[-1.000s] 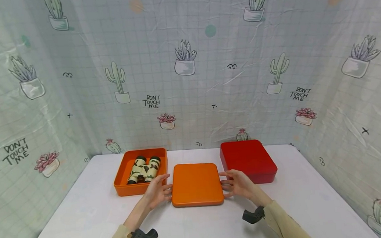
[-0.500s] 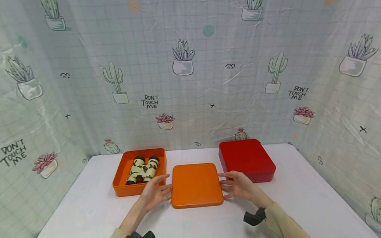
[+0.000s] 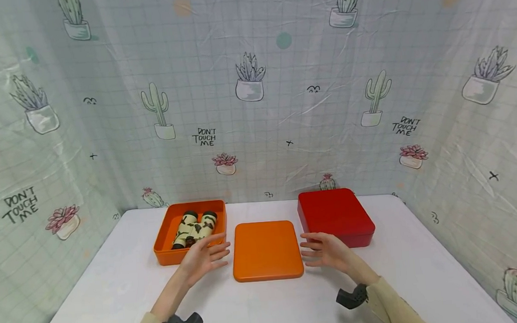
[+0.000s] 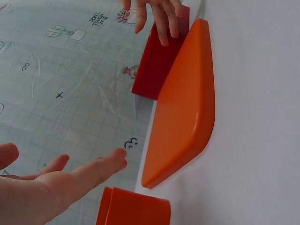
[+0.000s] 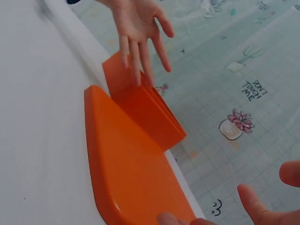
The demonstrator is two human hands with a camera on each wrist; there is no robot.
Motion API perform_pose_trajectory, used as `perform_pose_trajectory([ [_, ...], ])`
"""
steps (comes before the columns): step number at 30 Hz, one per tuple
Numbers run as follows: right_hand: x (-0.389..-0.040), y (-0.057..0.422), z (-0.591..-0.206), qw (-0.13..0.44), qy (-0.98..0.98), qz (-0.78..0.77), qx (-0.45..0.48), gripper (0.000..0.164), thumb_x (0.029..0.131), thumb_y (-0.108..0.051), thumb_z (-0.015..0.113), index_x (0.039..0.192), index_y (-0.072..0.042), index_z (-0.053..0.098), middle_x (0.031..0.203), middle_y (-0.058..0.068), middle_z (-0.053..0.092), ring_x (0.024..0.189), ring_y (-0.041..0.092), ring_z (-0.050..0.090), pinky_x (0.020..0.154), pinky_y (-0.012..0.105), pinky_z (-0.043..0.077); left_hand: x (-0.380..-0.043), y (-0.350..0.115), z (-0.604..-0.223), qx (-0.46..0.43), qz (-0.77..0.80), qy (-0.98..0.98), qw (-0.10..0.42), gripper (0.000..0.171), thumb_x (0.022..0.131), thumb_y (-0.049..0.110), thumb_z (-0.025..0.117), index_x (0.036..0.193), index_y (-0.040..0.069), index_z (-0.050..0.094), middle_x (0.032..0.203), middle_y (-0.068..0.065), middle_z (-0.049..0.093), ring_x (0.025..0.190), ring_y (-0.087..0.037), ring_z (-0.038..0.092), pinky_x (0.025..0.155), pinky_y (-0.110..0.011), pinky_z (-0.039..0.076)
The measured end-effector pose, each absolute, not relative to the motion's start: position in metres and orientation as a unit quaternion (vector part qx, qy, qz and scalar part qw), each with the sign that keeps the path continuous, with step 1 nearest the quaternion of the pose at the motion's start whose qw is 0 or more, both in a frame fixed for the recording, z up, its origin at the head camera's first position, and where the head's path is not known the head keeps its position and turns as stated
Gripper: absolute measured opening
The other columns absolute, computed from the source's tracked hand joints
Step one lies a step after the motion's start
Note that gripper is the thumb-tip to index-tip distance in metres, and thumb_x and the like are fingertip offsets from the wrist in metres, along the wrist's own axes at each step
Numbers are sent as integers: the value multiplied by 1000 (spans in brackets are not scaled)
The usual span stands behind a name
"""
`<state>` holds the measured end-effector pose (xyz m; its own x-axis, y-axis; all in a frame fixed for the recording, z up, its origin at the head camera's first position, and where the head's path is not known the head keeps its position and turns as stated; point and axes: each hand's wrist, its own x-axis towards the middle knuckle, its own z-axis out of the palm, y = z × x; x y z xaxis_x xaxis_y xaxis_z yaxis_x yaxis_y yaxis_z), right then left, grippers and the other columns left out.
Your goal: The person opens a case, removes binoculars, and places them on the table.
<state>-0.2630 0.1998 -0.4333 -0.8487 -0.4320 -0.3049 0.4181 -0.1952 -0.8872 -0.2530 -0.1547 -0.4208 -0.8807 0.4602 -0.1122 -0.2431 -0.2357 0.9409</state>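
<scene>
Your left hand and right hand hang wide and empty just beside the orange lid, so the counter alone bears it, flat between the left box cradling the binoculars and the right-hand red box.

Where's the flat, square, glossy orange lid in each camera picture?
Head: the orange lid lies centrally, below mid-height.
Left wrist: just right of centre, slanting.
Right wrist: lower middle, cut by the bottom edge.
Shared landmark: the open orange rectangular box, left of it in head, below in left wrist, above in right wrist.
</scene>
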Motion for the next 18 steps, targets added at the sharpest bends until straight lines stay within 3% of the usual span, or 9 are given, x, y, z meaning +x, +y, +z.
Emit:
perform_pose_trajectory([
  [4,-262,201,-433,265,608,-748,-32,58,96,-33,31,142,-3,15,147,26,13,131,44,25,102,52,31,-254,-160,-420,89,744,634,191,55,99,33,20,141,-3,15,144,-30,21,127,-38,37,103,-46,34],
  [7,-260,201,-433,253,639,-725,-49,59,96,-35,32,142,-2,15,147,26,14,130,43,30,101,50,34,-255,-166,-419,89,728,659,166,55,99,32,25,139,-5,20,141,-28,31,120,-33,48,99,-43,40],
  [18,-257,191,-431,194,735,-641,-107,52,94,-29,41,134,3,29,141,26,30,124,43,37,98,50,39,-258,-180,-405,54,710,697,85,46,98,24,32,134,-5,31,135,-24,42,113,-35,54,87,-33,50],
])
